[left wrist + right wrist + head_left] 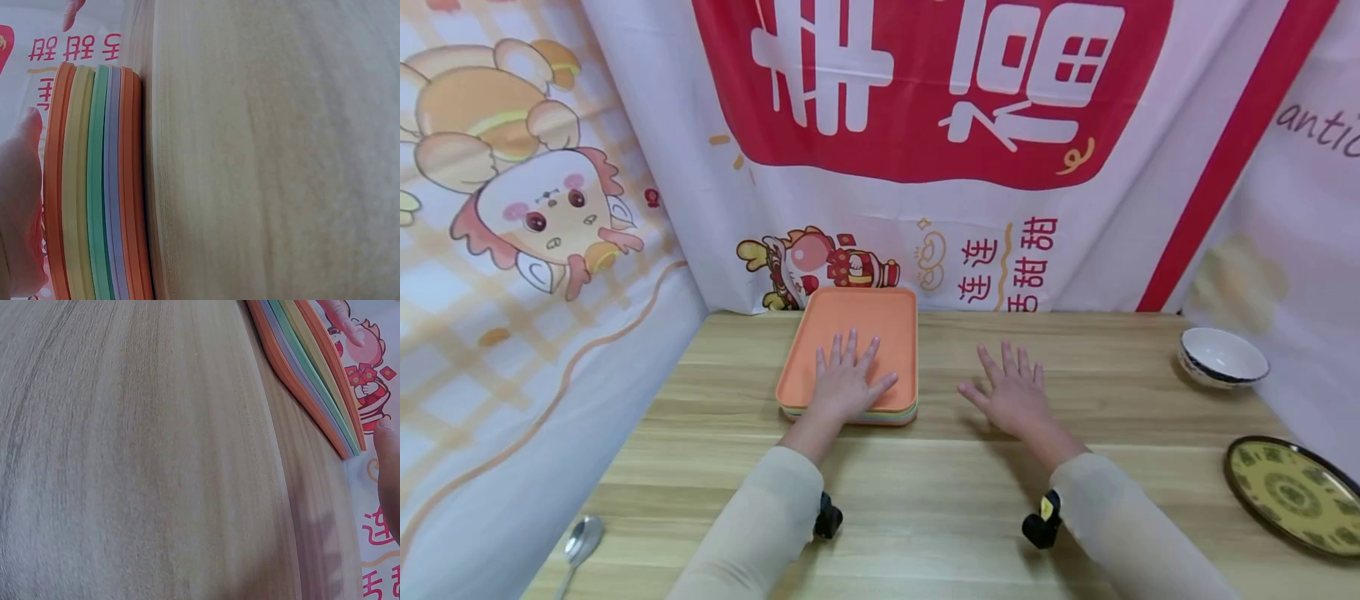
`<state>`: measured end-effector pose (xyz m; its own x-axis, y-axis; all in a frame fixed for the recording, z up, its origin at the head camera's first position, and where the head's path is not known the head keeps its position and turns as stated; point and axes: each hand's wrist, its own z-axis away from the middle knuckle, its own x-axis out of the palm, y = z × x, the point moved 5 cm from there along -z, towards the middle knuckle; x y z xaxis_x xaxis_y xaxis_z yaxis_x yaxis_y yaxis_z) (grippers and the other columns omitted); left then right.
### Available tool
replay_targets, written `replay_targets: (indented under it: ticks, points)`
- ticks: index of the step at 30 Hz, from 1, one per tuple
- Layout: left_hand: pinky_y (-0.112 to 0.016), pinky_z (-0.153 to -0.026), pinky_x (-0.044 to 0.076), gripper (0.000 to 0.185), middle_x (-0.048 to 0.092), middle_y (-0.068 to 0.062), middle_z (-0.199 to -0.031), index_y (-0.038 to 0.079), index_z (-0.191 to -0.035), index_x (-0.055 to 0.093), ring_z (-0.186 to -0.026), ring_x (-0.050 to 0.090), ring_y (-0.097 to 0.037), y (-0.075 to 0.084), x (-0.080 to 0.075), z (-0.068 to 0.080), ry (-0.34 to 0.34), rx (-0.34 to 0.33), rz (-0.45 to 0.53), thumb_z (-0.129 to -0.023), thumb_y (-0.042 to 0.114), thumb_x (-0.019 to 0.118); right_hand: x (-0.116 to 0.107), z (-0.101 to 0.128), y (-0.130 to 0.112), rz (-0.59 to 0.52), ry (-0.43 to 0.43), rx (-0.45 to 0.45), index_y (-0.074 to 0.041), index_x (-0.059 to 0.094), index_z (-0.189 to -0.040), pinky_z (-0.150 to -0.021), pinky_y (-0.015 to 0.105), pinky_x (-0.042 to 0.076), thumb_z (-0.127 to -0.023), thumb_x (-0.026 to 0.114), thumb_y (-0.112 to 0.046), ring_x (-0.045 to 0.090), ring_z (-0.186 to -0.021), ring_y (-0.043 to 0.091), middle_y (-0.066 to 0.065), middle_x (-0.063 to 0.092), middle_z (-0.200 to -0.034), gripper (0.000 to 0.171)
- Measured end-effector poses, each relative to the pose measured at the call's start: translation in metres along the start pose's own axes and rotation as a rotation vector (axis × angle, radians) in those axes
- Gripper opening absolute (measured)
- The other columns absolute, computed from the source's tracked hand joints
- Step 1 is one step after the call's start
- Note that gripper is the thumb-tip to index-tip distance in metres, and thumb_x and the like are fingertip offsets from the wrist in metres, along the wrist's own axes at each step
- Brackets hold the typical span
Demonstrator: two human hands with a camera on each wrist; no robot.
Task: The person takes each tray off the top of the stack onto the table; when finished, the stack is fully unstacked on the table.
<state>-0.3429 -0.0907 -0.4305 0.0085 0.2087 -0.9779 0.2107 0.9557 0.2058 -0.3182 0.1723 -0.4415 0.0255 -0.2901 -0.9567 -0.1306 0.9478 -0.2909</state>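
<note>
A stack of several thin rectangular trays (872,312) lies at the back of the wooden table, the orange one on top. Edge-on in the left wrist view, the stacked trays (97,187) show orange, yellow, green, lilac and orange rims. Over the top tray's near half is my left hand (844,385), palm down with fingers spread; whether it touches the tray I cannot tell. My right hand (1013,402) is held above the bare wood to the right of the stack, fingers straight and apart, with its shadow below. Neither hand holds anything.
On the right side stand a white bowl (1223,358) with a dark patterned outside and, nearer, a yellow-green plate (1292,493) with a dark rim. A metal spoon (582,540) lies at the front left. Printed cloth (1097,225) hangs behind the table (925,517) and at both sides.
</note>
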Motion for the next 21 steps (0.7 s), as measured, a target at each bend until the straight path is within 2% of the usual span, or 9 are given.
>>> replay_targets:
  ticks: [4,7,9,12,16,19,21]
  points:
    - [-0.065,-0.123,-0.003,0.079,-0.001,-0.01,-0.167,0.031,-0.158,0.015,-0.153,-0.004,-0.037,-0.003,-0.002,0.001,0.008,0.0,0.006,-0.093,0.071,0.035,0.0,0.0,-0.002,-0.002,0.002,-0.009,-0.022,0.008,-0.159,-0.12,0.068,-0.008,-0.096,0.034,-0.068,-0.011,-0.148,0.048,0.019,-0.01,-0.163,0.083]
    - [-0.064,-0.123,0.0,0.081,-0.003,-0.012,-0.166,0.028,-0.159,0.011,-0.152,-0.004,-0.04,-0.011,-0.008,0.005,0.026,-0.004,0.059,-0.094,0.069,0.038,0.001,0.001,-0.008,-0.014,0.019,-0.036,-0.016,0.009,-0.159,-0.122,0.066,-0.002,-0.097,0.036,-0.066,-0.007,-0.148,0.049,0.024,-0.007,-0.162,0.084]
    - [-0.062,-0.124,0.002,0.083,-0.002,-0.014,-0.166,0.024,-0.159,0.009,-0.152,-0.002,-0.04,-0.02,-0.015,0.011,0.053,-0.005,0.142,-0.095,0.065,0.042,0.002,0.003,-0.014,-0.049,0.038,-0.052,-0.011,0.01,-0.158,-0.123,0.064,0.006,-0.098,0.038,-0.062,0.0,-0.149,0.049,0.027,-0.002,-0.162,0.083]
    - [-0.059,-0.125,0.007,0.086,0.004,-0.019,-0.165,0.013,-0.159,0.011,-0.152,0.004,-0.041,-0.038,-0.026,0.022,0.127,0.001,0.308,-0.096,0.055,0.052,0.005,0.005,-0.023,-0.186,0.06,-0.069,-0.004,0.014,-0.157,-0.121,0.063,0.017,-0.099,0.044,-0.055,0.012,-0.147,0.05,0.03,0.006,-0.161,0.083]
    - [-0.059,-0.124,0.015,0.084,0.014,-0.023,-0.162,0.005,-0.156,0.017,-0.15,0.014,-0.042,-0.069,-0.035,0.042,0.203,-0.031,0.551,-0.094,0.04,0.062,0.014,0.009,-0.037,-0.4,0.044,-0.082,-0.003,0.018,-0.156,-0.121,0.061,0.02,-0.098,0.053,-0.049,0.018,-0.147,0.047,0.028,0.013,-0.161,0.082]
    - [-0.059,-0.124,0.017,0.086,0.012,-0.019,-0.164,0.009,-0.157,0.016,-0.15,0.015,-0.04,-0.091,-0.032,0.056,0.198,-0.108,0.684,-0.094,0.039,0.064,0.023,0.011,-0.047,-0.501,0.032,-0.097,-0.002,0.02,-0.155,-0.123,0.058,0.018,-0.096,0.059,-0.044,0.018,-0.148,0.044,0.026,0.017,-0.161,0.082]
    - [-0.057,-0.125,0.016,0.088,0.01,-0.017,-0.165,0.008,-0.158,0.013,-0.151,0.013,-0.038,-0.102,-0.026,0.062,0.179,-0.148,0.732,-0.094,0.041,0.064,0.028,0.012,-0.052,-0.56,0.024,-0.099,-0.003,0.02,-0.155,-0.123,0.057,0.018,-0.095,0.062,-0.041,0.021,-0.148,0.042,0.025,0.02,-0.16,0.082]
